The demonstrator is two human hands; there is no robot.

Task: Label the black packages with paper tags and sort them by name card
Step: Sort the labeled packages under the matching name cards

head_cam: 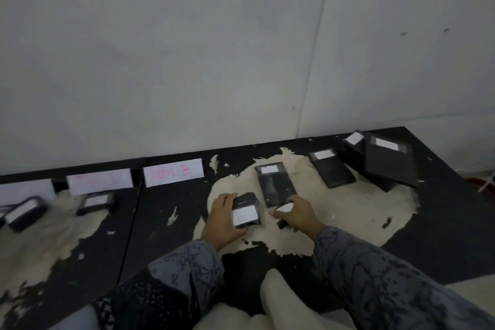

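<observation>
The left hand (223, 218) grips a small black package (246, 211) at its left side, fingers curled over the top edge; a white paper tag (247, 216) with a hand-drawn mark faces up on it. The right hand (294, 215) is just beside it, fingers curled around a small white piece (285, 207) and a dark object that is too blurred to make out. Both hands are over a worn pale patch of the black surface (171, 236).

Just beyond the right hand lies a long black package (276, 185) with a white tag at its far end. Further right lie another tagged package (330, 167) and a loose stack of larger ones (388, 162) near the corner.

To the left, three name cards stand against the wall; the nearest card (173, 172) carries pink writing, the middle card (99, 181) fainter marks. Below them lie a tagged package (96, 203) and, at the far left, a blurred one (25, 213)
</observation>
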